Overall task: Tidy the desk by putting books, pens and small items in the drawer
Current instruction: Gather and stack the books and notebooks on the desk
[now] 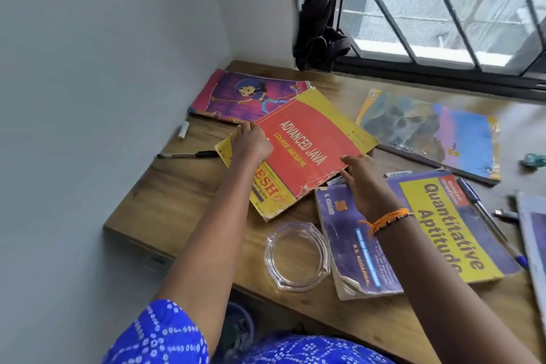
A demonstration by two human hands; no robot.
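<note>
The red Advanced Java book is held between both hands above the tabletop: its left edge is gripped by the left hand, its lower right edge by the right hand, beside the purple book.

A wooden desk stands in the corner under the window. On it lie a cartoon-cover book at the back, a white marker and a black pen near the wall, a clear glass ashtray at the front edge, a Quantitative Aptitude book, a blue-covered book and a teal clip.
</note>
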